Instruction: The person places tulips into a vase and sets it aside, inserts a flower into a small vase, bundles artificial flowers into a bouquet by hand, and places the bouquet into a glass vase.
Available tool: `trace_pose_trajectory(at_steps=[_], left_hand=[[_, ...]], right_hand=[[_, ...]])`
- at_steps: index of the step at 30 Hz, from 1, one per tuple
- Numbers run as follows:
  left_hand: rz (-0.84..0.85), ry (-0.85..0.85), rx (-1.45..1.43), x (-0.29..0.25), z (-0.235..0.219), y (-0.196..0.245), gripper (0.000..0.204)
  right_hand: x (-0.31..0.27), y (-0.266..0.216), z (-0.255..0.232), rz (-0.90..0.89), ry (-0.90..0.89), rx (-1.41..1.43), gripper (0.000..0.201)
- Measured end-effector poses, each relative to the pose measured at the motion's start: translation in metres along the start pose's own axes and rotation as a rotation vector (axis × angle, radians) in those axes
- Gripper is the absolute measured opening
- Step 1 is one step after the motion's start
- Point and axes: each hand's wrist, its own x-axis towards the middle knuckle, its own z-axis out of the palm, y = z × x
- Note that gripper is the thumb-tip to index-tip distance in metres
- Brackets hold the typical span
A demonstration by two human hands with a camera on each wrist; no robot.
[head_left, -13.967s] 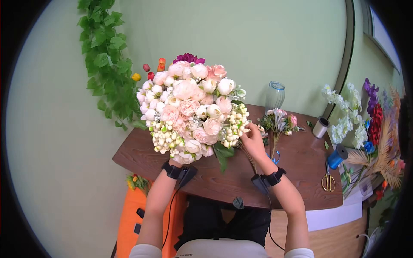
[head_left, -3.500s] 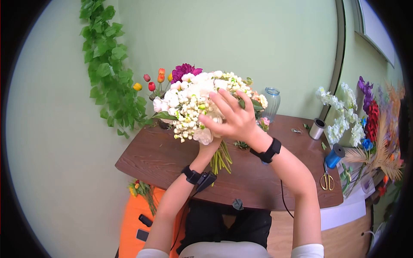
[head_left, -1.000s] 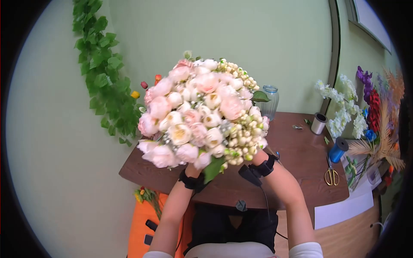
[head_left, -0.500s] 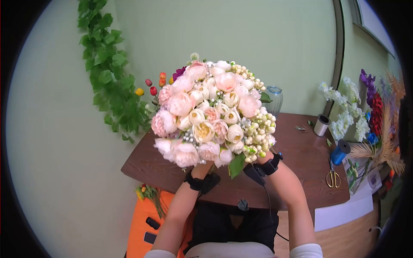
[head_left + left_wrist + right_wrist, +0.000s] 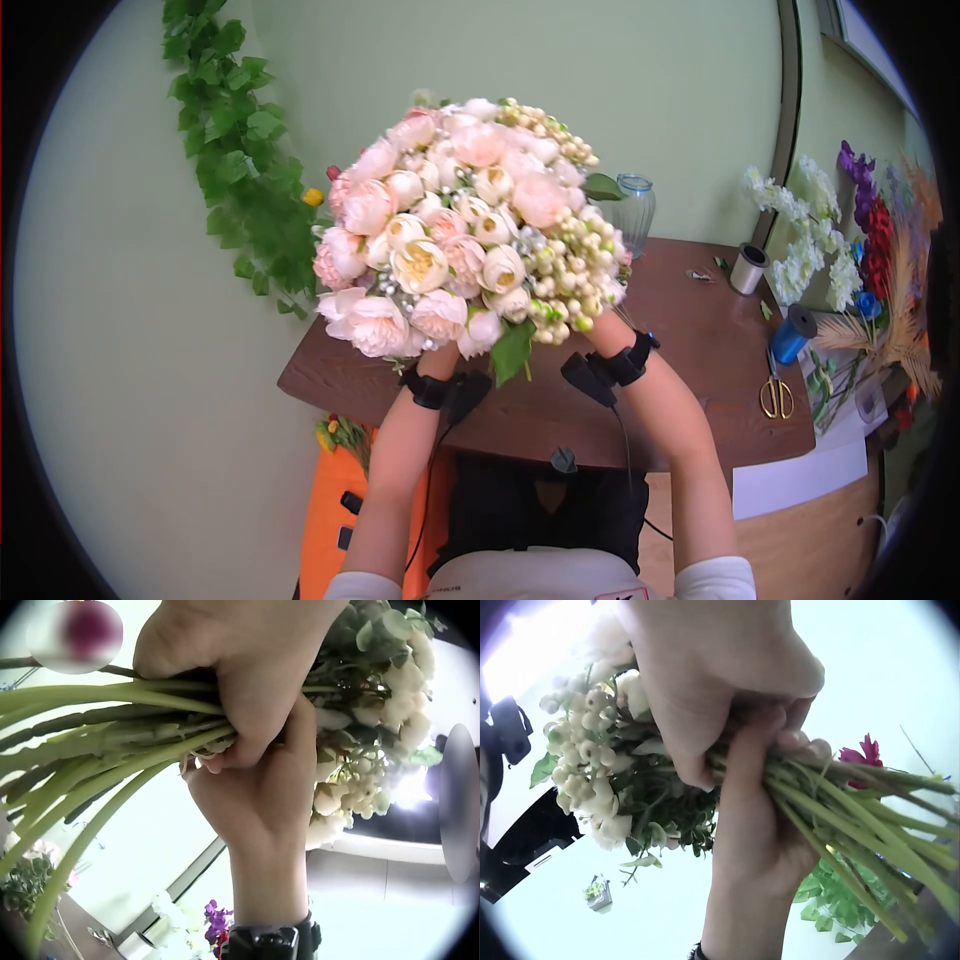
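A large bouquet (image 5: 450, 230) of pink and cream peonies with clusters of pale berries is held up over the table. In the head view its blossoms hide both hands. My left hand (image 5: 247, 667) grips the green stems (image 5: 90, 742) just below the flower heads, its fingers curled round them. My right hand (image 5: 712, 675) wraps the same bundle right against the left, with the fingers of both hands overlapping. Thin pale strands (image 5: 196, 761) show at the stems beside the fingers. The stem ends fan out past the hands.
On the brown table (image 5: 700, 400) stand a clear glass vase (image 5: 635, 215), a silver spool (image 5: 748, 268) and a blue ribbon spool (image 5: 794, 333). Gold-handled scissors (image 5: 776, 395) lie near the right edge. White and purple flowers crowd the far right. Green ivy (image 5: 235, 150) hangs at left.
Earlier the right hand was at the bouquet's side, then spread open over the blossoms; now it is below with the left hand. Over the last half second the bouquet has shifted slightly left and up.
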Motion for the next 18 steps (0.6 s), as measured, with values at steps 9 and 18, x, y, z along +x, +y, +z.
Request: trace_pose_trajectory(at_steps=[9, 18], left_hand=[[-0.111, -0.067, -0.137, 0.025, -0.035, -0.017, 0.035], [-0.178, 0.017, -0.375, 0.027, -0.017, 0.021, 0.02]], right_hand=[[-0.042, 0.071, 0.01, 0.588, 0.154, 0.09, 0.049], [-0.099, 0.135, 0.015, 1.146, 0.046, -0.529, 0.046]])
